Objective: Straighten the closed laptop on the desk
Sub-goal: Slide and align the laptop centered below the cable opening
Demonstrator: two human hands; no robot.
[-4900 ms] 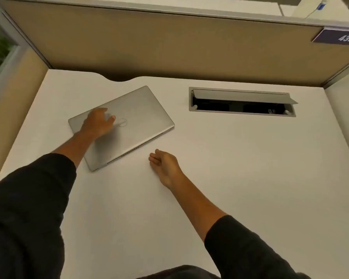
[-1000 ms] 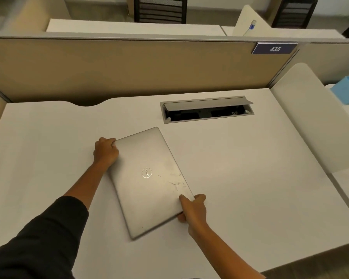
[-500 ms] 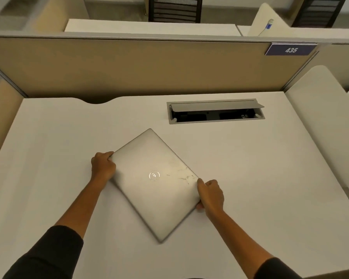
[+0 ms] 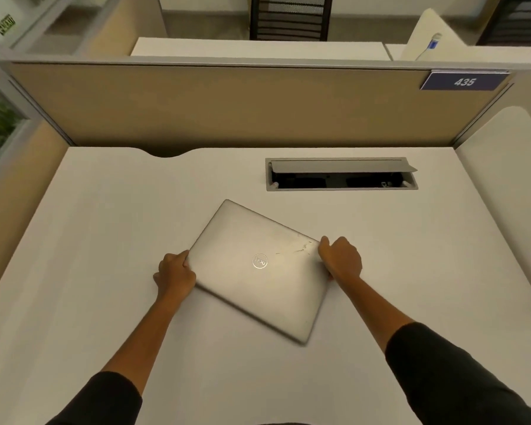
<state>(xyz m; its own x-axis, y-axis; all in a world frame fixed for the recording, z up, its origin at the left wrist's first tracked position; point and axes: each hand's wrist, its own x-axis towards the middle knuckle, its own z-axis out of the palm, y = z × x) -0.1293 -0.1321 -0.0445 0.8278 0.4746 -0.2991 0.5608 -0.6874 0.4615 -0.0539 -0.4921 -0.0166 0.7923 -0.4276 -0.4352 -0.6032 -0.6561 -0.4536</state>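
A closed silver laptop (image 4: 258, 268) with a round logo and scuff marks on its lid lies flat on the white desk (image 4: 105, 240), near the middle. It sits skewed, its long edges slanting down to the right. My left hand (image 4: 174, 273) grips the laptop's left corner, fingers curled on the edge. My right hand (image 4: 339, 257) grips its right corner the same way. Both forearms reach in from the bottom in dark sleeves.
An open cable hatch (image 4: 341, 174) with a raised grey flap is set into the desk behind the laptop. A tan partition (image 4: 227, 105) with a "435" plate (image 4: 465, 81) closes the back; side panels stand left and right. A notch (image 4: 166, 151) cuts the desk's rear edge.
With both hands on it, the laptop has turned counter-clockwise, from nearly lengthwise a second ago to a shallower slant now. My right hand has moved up and right along with its corner.
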